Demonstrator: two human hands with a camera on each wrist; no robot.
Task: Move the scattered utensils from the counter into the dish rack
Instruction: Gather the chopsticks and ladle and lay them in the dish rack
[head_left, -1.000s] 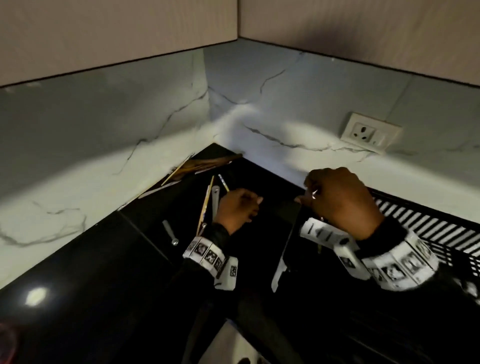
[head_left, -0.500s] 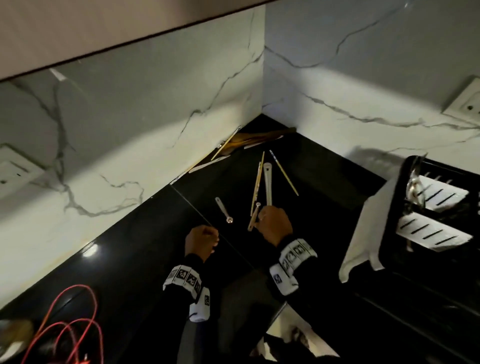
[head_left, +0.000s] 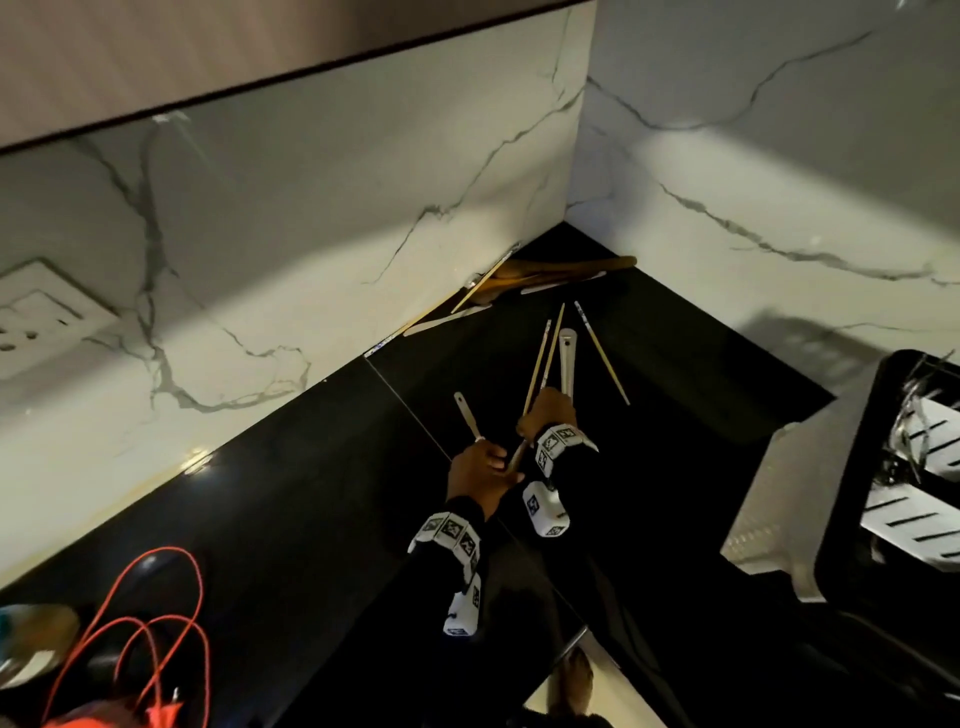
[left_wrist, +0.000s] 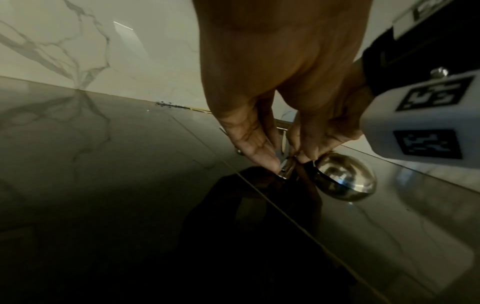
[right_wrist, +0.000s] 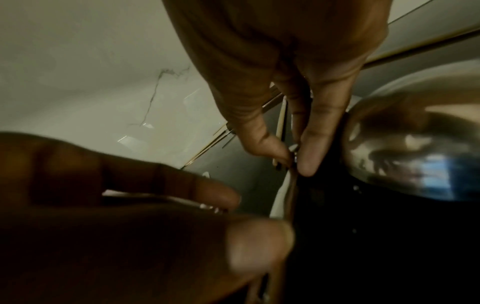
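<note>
My left hand (head_left: 480, 467) pinches a small spoon (head_left: 466, 414) on the counter (head_left: 291, 499). My right hand (head_left: 548, 410) pinches a ladle (left_wrist: 345, 179) handle. Rack (head_left: 883, 467) well apart.

Place: a home kitchen — the corner of a counter.
Counter: glossy black stone countertop (head_left: 291, 509), seamed, running into a corner at 12 o'clock.
Walls: white marble-veined backsplash (head_left: 322, 218) on both sides, pale cabinet underside (head_left: 156, 57) above.
Fittings: wall socket plate (head_left: 41, 317) at 9 o'clock.
Kitchenware: black dish rack (head_left: 852, 467) at 3 o'clock — wooden spoons (head_left: 561, 270) in the corner, chopsticks (head_left: 602, 353) on the counter.
</note>
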